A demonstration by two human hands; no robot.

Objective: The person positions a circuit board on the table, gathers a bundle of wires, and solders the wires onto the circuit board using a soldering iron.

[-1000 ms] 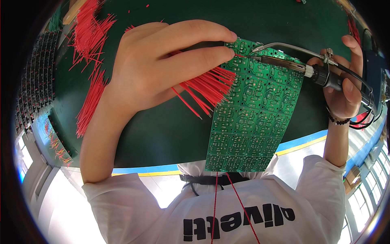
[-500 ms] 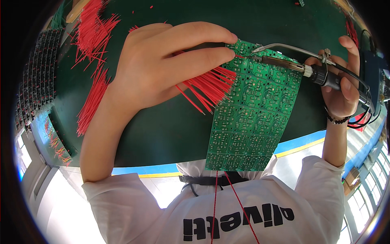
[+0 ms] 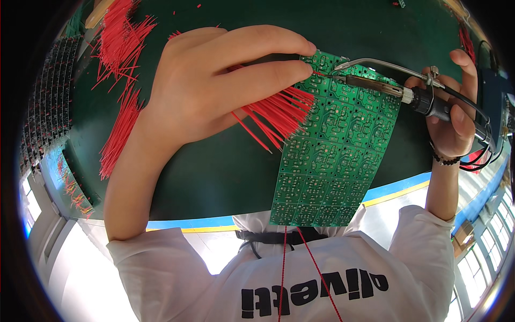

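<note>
My left hand (image 3: 201, 86) is closed round a fanned bundle of red wires (image 3: 281, 112), whose bare ends point right over the circuit board. Its fingertips pinch a single red wire (image 3: 321, 73) at the board's upper left. The green circuit board (image 3: 332, 155), a panel of many small repeated circuits, lies with its solder side up. My right hand (image 3: 453, 110) grips a soldering iron (image 3: 437, 107) with a thin curved metal tube (image 3: 386, 63) clamped to it. The iron's tip meets the wire's end, close to the tube's mouth, near the board's top edge.
Loose red wires (image 3: 120, 43) lie in piles on the dark green table (image 3: 214, 188) at the left. Rows of dark boards (image 3: 48, 102) stand at the far left. A blue box (image 3: 493, 96) with black cables is at the right.
My left hand and the board have shifted very slightly to the right. Both hands keep their holds, and the iron's tip stays at the same spot near the board's top.
</note>
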